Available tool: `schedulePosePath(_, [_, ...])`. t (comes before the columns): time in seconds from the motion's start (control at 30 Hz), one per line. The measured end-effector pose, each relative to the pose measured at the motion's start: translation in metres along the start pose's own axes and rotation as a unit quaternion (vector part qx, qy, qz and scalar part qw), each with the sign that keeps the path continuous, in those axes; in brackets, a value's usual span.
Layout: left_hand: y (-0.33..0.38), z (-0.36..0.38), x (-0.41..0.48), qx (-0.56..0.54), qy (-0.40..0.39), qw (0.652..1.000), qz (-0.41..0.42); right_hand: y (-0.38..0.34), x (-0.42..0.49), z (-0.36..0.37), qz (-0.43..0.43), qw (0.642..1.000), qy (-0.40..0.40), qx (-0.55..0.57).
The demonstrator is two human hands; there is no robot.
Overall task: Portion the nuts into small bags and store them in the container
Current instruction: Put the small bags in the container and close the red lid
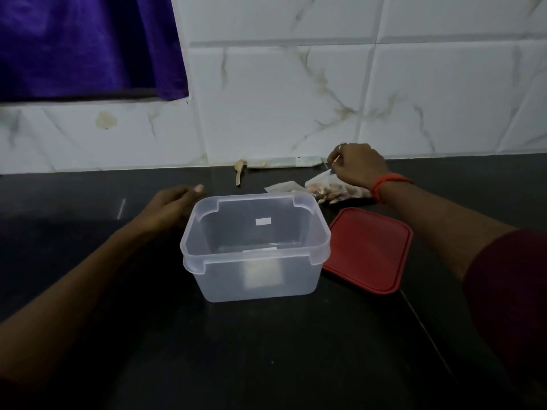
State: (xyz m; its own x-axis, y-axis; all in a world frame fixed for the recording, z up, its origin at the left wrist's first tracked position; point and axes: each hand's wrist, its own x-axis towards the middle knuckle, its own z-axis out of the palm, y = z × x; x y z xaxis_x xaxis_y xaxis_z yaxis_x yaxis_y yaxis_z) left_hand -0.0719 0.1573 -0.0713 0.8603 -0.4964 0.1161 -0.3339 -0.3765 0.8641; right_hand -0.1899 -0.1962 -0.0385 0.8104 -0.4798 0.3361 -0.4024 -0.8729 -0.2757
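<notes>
A clear plastic container (207, 279) stands open in the middle of the dark counter. Its red lid (368, 250) lies flat to its right. Behind the lid lies a clear bag of nuts (327, 189), and my right hand (359, 165) pinches the bag's top edge near the wall. A flat small empty bag (281, 187) lies just left of the nut bag. My left hand (170, 207) rests on the counter beside the container's back left corner, fingers loosely curled and holding nothing.
A small wooden spoon (239, 171) lies by the wall behind the container. White marbled tiles (296, 99) back the dark counter (266, 350). A purple cloth (88, 45) hangs at the upper left.
</notes>
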Motion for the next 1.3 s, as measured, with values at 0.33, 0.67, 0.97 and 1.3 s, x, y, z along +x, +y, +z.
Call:
schedulePosePath(0.33, [0.056,0.058,0.122,0.137,-0.216,0.967,-0.013,-0.008,0.041,0.017,0.003,0.988,-0.119,-0.102])
schedulePosePath(0.67, [0.070,0.104,0.155,0.292,-0.235,0.927,0.020,-0.021,0.042,-0.002,0.012,0.990,-0.133,-0.034])
schedulePosePath(0.97, [0.068,0.115,0.161,0.345,-0.200,0.916,0.043,-0.018,0.037,0.005,0.018,0.984,-0.142,-0.109])
schedulePosePath(1.3, [0.082,0.081,0.137,0.227,-0.169,0.957,0.061,-0.033,0.038,-0.003,0.122,0.978,-0.163,0.039])
